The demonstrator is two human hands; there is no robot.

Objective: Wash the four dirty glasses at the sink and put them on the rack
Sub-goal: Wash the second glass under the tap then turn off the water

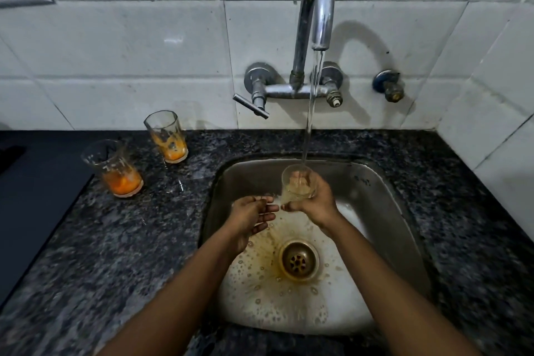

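My right hand (pixel 313 205) grips a clear glass (pixel 299 182) over the steel sink (pixel 384 191), its mouth under the water stream running from the tap (pixel 316 9). Cloudy water fills the glass. My left hand (pixel 251 217) hovers just left of it, fingers relaxed and holding nothing, fingertips near the glass base. Two dirty glasses with orange residue stand on the granite counter at left: one nearer (pixel 114 169), one by the wall (pixel 167 136).
The sink basin holds foamy, brownish water around the brass drain (pixel 297 260). The tap lever (pixel 251 105) sticks out toward the left. A dark flat surface (pixel 31 196) lies at the far left of the counter. White tiled wall behind.
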